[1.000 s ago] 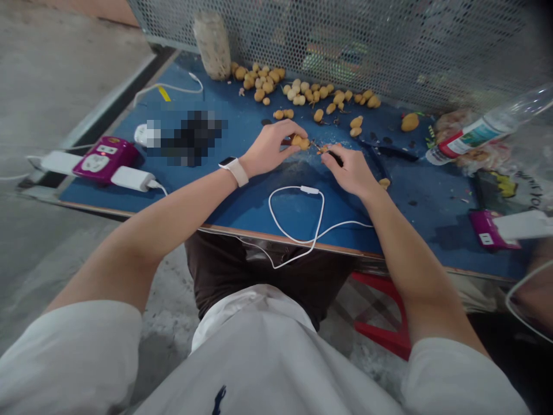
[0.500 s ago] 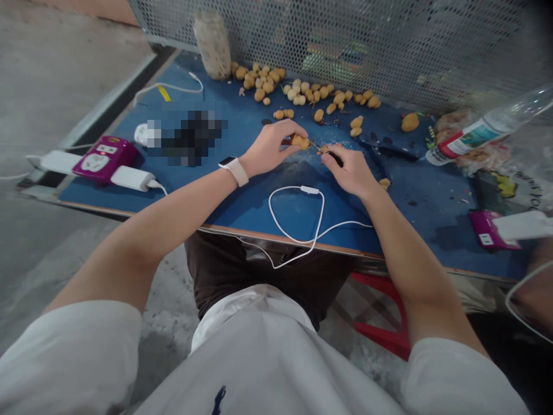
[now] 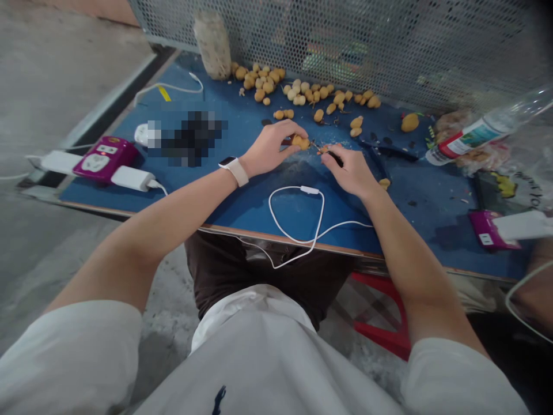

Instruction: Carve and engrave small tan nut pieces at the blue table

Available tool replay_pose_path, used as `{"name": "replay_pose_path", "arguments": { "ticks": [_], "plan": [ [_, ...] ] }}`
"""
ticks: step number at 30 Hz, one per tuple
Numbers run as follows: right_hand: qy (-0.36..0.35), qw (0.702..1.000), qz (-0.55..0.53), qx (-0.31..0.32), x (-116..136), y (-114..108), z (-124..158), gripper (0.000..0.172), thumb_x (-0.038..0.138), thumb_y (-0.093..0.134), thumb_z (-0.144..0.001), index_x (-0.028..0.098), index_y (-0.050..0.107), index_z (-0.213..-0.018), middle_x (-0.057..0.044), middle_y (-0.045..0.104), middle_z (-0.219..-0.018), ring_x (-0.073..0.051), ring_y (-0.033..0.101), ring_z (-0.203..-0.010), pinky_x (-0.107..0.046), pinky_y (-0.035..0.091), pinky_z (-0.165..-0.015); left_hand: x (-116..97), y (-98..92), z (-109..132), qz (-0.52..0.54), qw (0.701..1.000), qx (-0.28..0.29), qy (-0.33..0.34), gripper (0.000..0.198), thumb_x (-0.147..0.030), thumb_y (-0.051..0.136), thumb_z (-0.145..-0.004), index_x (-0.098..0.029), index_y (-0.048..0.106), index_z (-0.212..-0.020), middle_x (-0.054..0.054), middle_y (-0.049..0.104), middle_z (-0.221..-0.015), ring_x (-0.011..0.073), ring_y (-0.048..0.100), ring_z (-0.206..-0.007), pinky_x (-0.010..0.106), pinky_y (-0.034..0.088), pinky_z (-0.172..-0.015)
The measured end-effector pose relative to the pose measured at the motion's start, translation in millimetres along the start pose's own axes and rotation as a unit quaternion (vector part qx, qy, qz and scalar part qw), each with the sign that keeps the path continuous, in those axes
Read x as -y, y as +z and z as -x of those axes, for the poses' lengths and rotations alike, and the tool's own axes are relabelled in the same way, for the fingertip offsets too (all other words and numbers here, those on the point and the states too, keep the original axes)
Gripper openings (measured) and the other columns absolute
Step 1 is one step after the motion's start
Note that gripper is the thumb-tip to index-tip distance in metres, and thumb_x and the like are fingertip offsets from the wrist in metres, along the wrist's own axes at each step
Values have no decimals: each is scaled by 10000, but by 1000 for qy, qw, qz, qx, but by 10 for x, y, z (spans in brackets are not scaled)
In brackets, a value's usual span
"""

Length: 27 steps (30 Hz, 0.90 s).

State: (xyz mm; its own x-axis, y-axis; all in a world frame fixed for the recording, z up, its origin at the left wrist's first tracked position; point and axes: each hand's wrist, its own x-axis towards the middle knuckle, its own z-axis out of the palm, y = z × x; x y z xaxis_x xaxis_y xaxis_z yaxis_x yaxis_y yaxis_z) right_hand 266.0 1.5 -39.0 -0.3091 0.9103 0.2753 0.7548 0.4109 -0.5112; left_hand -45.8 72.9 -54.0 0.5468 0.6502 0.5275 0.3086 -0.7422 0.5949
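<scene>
My left hand (image 3: 270, 148) rests on the blue table (image 3: 242, 196), fingers pinched round a small tan fruit (image 3: 301, 142). My right hand (image 3: 352, 170) lies just to the right of it, closed on a thin dark tool (image 3: 332, 154) whose tip points toward the fruit. Several more tan fruits (image 3: 302, 92) lie scattered along the table's far edge by the mesh wall. A pale watch (image 3: 234, 169) sits on my left wrist.
A white cable (image 3: 298, 216) loops over the table's near edge. A magenta power strip (image 3: 103, 160) with white plugs lies at left, a plastic bottle (image 3: 484, 129) and bags at right, a mesh wall (image 3: 389, 40) and a jar (image 3: 212, 45) behind. A red stool (image 3: 380, 323) stands below.
</scene>
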Motion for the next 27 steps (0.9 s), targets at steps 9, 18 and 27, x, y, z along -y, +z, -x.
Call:
{"name": "replay_pose_path", "arguments": {
  "ticks": [9,18,27],
  "plan": [
    [2,1000,9,-1,-18,11,8,929,1135,384,-1149,322,834,-1143,-102,761,-885,-389,736,-885,-570,618,-920,-24,-2,-13,-19,1000,17,-6,277,-335,766,-1263,-209,885,-1479,178,909,-1550,303,886,-1441,438,775,-1221],
    [-4,1000,-1,1,30,-7,5,893,1132,412,-1148,332,805,-1122,-82,733,-850,-384,740,-884,-552,620,-909,-26,-1,-18,-13,1000,16,-5,313,-371,746,-1256,-234,919,-1478,170,936,-1524,302,902,-1411,408,782,-1177],
    [2,1000,0,0,46,-3,7,963,1209,371,-1084,333,769,-1041,-93,733,-849,-383,727,-870,-569,621,-919,-23,16,-30,-30,999,22,-17,346,-349,745,-1251,-218,909,-1526,188,932,-1539,323,911,-1434,458,758,-1248]
  ]
}}
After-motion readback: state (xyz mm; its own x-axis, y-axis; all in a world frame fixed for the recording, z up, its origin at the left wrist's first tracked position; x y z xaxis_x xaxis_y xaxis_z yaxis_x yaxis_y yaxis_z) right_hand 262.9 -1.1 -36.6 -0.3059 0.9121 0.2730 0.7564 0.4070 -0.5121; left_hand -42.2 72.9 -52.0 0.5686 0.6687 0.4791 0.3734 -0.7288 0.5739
